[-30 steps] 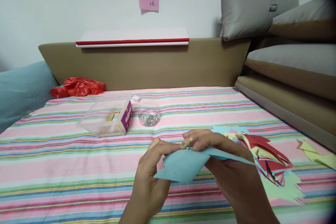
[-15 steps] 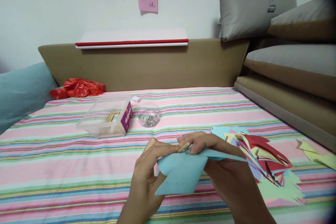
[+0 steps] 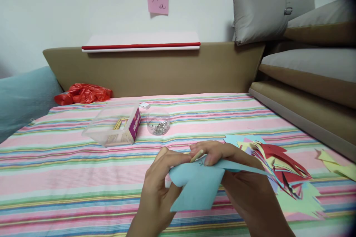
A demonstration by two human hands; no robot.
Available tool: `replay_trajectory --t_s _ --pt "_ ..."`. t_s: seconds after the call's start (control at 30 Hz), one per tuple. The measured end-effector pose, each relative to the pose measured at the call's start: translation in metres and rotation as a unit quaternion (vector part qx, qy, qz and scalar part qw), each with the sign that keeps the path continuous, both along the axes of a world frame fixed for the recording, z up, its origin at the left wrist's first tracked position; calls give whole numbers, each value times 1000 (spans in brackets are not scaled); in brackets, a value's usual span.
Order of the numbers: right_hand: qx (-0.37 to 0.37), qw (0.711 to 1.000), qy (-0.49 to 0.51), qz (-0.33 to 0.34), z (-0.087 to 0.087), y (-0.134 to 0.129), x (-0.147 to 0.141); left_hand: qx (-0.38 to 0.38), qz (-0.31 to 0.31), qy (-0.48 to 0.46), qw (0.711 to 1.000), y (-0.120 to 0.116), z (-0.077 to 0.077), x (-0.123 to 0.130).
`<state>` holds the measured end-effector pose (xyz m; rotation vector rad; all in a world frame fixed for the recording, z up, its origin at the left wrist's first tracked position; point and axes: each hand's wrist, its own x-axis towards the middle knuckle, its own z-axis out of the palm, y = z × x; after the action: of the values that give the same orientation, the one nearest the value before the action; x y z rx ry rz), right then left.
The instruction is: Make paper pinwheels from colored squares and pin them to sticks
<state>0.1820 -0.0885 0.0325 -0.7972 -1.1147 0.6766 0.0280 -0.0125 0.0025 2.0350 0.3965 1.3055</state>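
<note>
Between both hands is a light blue piece of paper (image 3: 198, 189) with folded or curled flaps, one pointing right. My left hand (image 3: 160, 179) grips its left side, fingers over the top edge and thumb beneath. My right hand (image 3: 222, 152) is closed at the paper's upper middle, fingertips bent down onto it. The pale, rounded end of a thin wooden stick (image 3: 197, 155) shows between the fingertips of the two hands; the rest of it is hidden. A small dark metallic bit lies beside it on the paper, too small to name.
A clear plastic box (image 3: 111, 133) with thin yellowish sticks and a round clear container (image 3: 158, 122) of small metal pieces stand beyond the hands. Cut coloured papers (image 3: 280, 166) are piled at right, near yellow scraps (image 3: 336, 164). A red plastic bag (image 3: 86, 93) lies at back left.
Both hands and the paper have shifted slightly right and down in view. The stick's end now shows more, tilted up, and the paper's front flap has turned slightly.
</note>
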Motion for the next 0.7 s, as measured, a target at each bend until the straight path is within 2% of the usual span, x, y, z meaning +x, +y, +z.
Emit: replay_trajectory --t_s 0.17,0.43,0.7 --pt "-15 1000 2 -10 0 0 -1 19 -7 8 1000 0 4 1" --pt "-13 1000 -7 -6 0 0 0 0 -6 16 1000 -1 0 -1" --pt "-22 999 27 7 1 0 -2 -12 -5 12 1000 -2 4 -1"
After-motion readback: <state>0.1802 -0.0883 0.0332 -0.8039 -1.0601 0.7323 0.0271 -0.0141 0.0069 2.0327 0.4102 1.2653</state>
